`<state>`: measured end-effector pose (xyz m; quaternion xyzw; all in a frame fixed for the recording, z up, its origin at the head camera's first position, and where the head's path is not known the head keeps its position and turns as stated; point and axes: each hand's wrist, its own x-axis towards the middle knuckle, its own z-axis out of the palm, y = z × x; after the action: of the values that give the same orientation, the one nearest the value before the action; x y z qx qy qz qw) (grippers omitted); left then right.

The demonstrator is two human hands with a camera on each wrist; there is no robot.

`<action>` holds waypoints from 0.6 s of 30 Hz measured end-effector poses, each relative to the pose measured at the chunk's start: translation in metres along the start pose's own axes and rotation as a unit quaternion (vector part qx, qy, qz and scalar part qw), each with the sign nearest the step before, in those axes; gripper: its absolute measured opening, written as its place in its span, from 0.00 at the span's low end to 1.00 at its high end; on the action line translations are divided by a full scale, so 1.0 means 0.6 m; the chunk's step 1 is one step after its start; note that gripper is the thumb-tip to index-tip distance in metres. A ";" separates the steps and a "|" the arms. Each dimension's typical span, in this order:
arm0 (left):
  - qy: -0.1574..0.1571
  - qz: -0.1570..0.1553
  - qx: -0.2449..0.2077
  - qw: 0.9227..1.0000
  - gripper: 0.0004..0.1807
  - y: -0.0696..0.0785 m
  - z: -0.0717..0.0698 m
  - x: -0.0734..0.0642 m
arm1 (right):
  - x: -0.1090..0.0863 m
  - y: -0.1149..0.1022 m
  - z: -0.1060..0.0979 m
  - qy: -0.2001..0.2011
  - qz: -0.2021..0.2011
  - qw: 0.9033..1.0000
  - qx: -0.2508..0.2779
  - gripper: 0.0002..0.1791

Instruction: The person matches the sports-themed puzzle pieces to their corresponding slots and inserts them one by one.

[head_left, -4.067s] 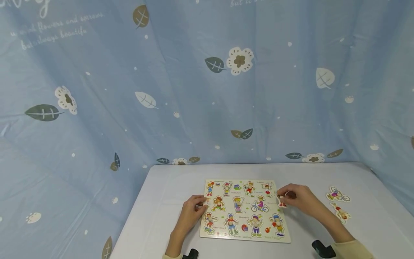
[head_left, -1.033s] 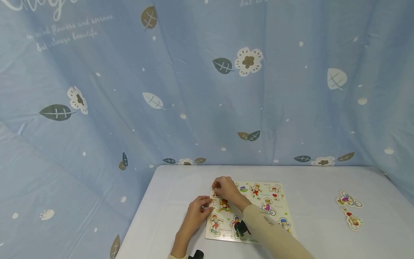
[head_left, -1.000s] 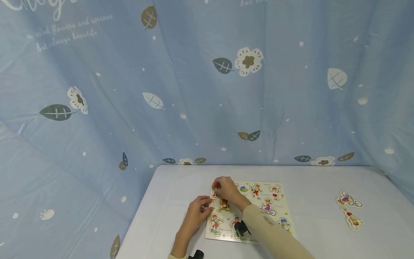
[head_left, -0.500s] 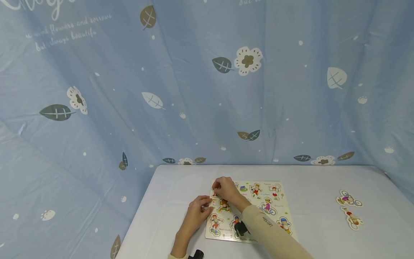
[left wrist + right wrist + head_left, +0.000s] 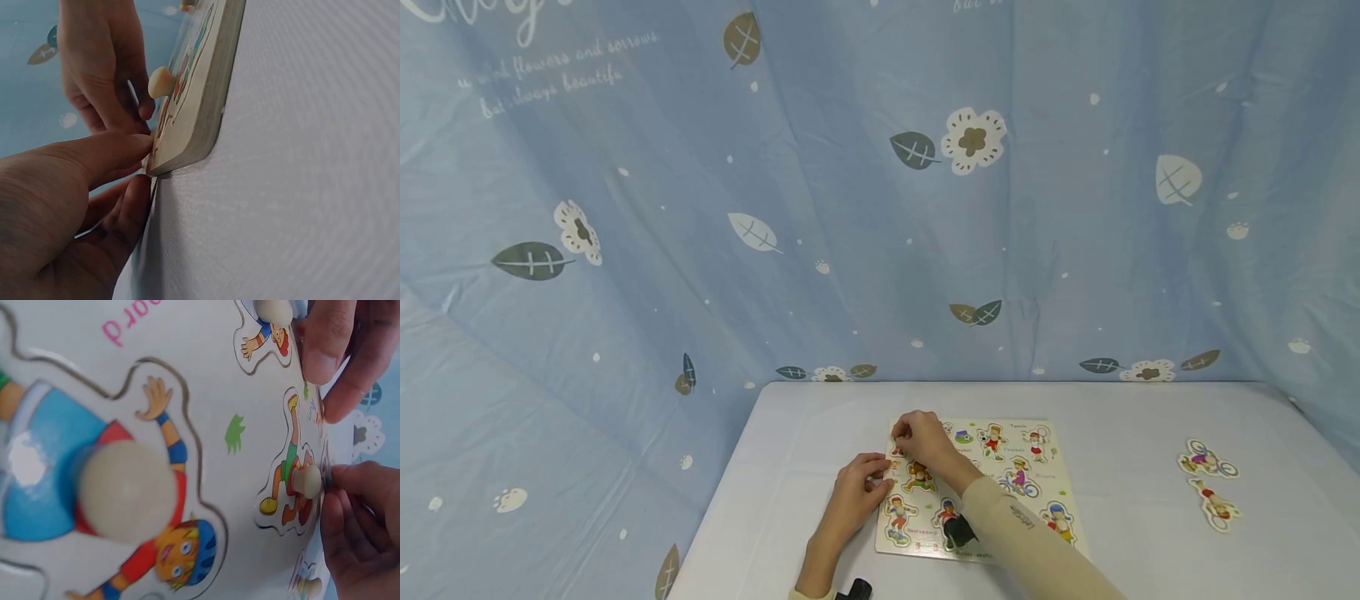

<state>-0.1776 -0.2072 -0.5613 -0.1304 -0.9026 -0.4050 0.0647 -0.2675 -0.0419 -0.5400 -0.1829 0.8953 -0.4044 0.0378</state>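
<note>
A cream wooden peg puzzle board (image 5: 951,504) with cut-out sports figures lies on the white table. My left hand (image 5: 855,496) pinches the board's left edge, thumb on top and fingers beside the rim in the left wrist view. Over the upper-left corner, my right hand (image 5: 923,437) pinches a small puzzle piece (image 5: 897,452), mostly hidden by its fingers; whether it sits in its recess I cannot tell. The runner piece (image 5: 294,472) with its round knob is just beside the right fingers. Nearer the right wrist lies the roller-skater piece (image 5: 125,494).
Two loose pieces, a cyclist (image 5: 1208,460) and another figure in red (image 5: 1216,505), lie on the table (image 5: 1138,467) right of the board. A blue patterned curtain (image 5: 850,208) hangs behind the table's back edge. The right forearm (image 5: 1030,533) crosses the board.
Since about four seconds ago, my right hand has carried a puzzle piece from the board's right edge to its upper-left corner. Over the last second both hands stay nearly still.
</note>
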 end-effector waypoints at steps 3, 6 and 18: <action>0.000 -0.001 0.002 1.000 0.15 0.000 0.000 0.001 | -0.005 0.002 -0.005 -0.003 -0.013 1.000 0.011 0.03; 0.001 0.000 0.003 1.000 0.16 0.000 -0.001 0.001 | -0.009 0.003 -0.010 -0.011 -0.030 0.999 0.021 0.04; 0.003 0.009 0.006 1.000 0.16 -0.002 0.001 0.001 | -0.026 0.012 -0.022 -0.051 -0.050 0.997 0.031 0.11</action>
<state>-0.1784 -0.2074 -0.5625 -0.1367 -0.9035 -0.3999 0.0718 -0.2577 -0.0227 -0.5378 -0.2462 0.8689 -0.4240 0.0686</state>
